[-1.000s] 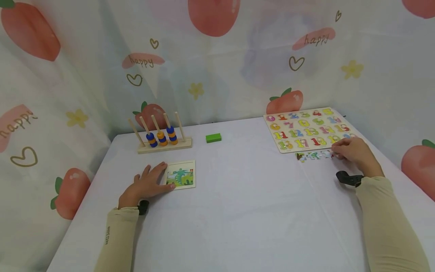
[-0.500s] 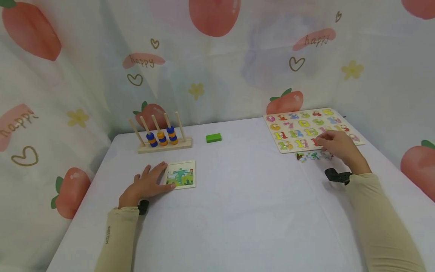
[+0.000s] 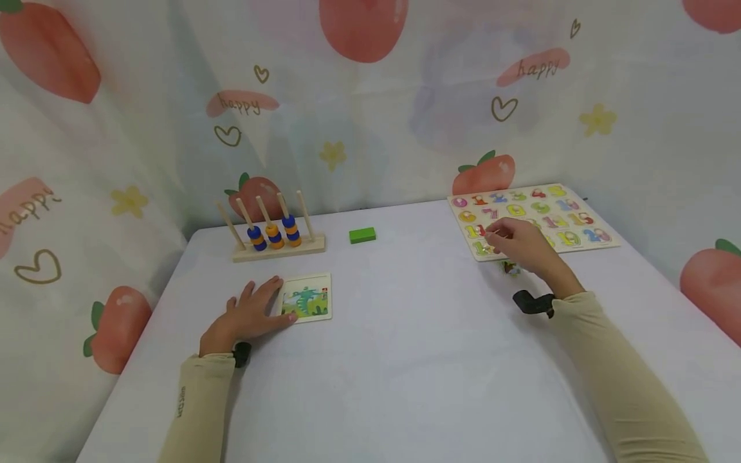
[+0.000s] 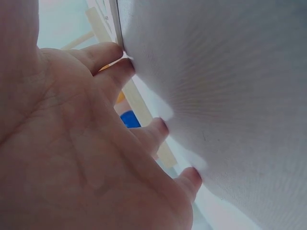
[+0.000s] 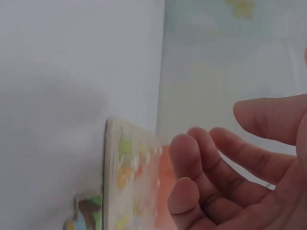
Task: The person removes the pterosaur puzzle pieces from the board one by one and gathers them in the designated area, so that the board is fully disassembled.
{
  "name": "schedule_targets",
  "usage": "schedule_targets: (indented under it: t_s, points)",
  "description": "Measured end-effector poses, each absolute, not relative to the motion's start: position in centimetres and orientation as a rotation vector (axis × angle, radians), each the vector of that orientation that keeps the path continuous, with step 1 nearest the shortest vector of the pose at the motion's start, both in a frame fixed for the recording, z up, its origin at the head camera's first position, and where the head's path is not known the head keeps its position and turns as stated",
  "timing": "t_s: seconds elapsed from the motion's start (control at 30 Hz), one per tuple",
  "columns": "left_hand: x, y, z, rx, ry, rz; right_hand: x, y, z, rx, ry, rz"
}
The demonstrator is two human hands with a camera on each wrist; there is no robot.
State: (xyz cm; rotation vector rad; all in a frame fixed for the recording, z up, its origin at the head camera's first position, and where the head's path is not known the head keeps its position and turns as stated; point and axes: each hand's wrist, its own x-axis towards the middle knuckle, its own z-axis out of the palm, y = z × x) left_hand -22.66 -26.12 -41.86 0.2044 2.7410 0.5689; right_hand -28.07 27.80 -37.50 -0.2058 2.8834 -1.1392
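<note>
My left hand [image 3: 246,316] lies at the left side of a small square dinosaur jigsaw puzzle [image 3: 307,301], fingers spread. Its thumb touches the near edge and the index finger is at the far left corner. In the left wrist view the fingertips [image 4: 160,127] rest on the white cloth. My right hand [image 3: 523,247] hovers over the near left part of a wooden number board [image 3: 602,218]. The right wrist view shows its fingers loosely bent, thumb apart, nothing between them. Jigsaw pieces [image 3: 511,267] lie along the board's near edge, mostly hidden by this hand.
A wooden bead abacus [image 3: 278,249] with blue and orange rings stands at the back left. To its right lies a green block [image 3: 362,235]. A white cloth covers the table [image 3: 376,373], and a strawberry-print curtain [image 3: 359,116] hangs behind it.
My right hand has moved left from the board's near right corner to its near left part, uncovering the number 20. The left hand and the dinosaur puzzle have stayed in place.
</note>
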Motion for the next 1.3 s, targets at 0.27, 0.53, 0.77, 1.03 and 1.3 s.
schedule_targets:
  t_s: [0.27,0.53,0.77,1.03,1.3]
  points:
    - [-22.5,-25.9,-41.9,0.209,2.729,0.607,-28.7,23.4,-37.7,-0.332,2.81,-1.158]
    - [-22.4,-26.0,-42.0,0.203,2.732,0.61,-29.1,19.8,-39.2,-0.473,2.767,-1.172]
    - [-22.4,-26.1,-42.2,0.195,2.727,0.606,-29.3,16.5,-40.1,-0.548,2.718,-1.152]
    - [-22.6,-26.3,-42.1,0.208,2.734,0.614,-29.0,12.0,-40.5,-0.65,2.622,-1.171]
    - [-22.9,-26.4,-42.2,0.22,2.745,0.604,-28.6,7.4,-40.7,-0.753,2.549,-1.174]
